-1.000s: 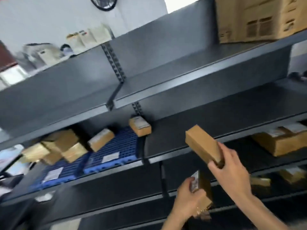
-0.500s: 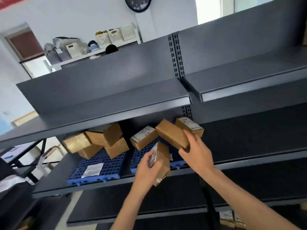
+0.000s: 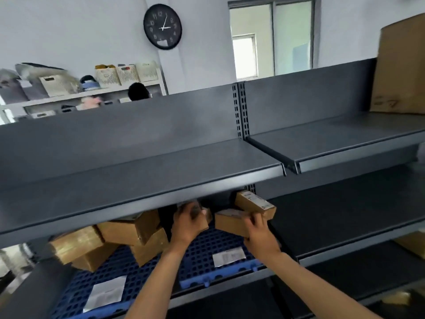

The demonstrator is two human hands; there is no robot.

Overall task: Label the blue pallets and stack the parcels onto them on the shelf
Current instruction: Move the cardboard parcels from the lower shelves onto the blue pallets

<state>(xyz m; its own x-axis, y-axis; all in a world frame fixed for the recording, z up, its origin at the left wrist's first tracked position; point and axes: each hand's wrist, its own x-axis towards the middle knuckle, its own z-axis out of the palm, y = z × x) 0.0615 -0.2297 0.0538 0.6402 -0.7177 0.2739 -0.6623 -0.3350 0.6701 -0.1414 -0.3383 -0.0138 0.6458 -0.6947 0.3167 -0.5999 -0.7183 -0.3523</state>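
Grey shelf (image 3: 142, 180): two blue pallets under its upper board.
Right pallet (image 3: 202, 261): white label (image 3: 228, 256) in front.
Left pallet (image 3: 76, 293): parcels (image 3: 103, 240) piled on it.
Right hand (image 3: 261, 236): clasping a parcel (image 3: 230, 222) over the right pallet.
Left hand (image 3: 186, 223): wrapped round a box (image 3: 203, 214), mostly hidden.

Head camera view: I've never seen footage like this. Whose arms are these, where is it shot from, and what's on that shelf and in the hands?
One camera, worn on a person's head, looks down at their own bare arms. The left hand and the right hand each hold a small brown parcel over the right blue pallet, which carries a white label. The left blue pallet, also labelled, holds a loose pile of parcels. Another parcel sits at the back, under the grey shelf.
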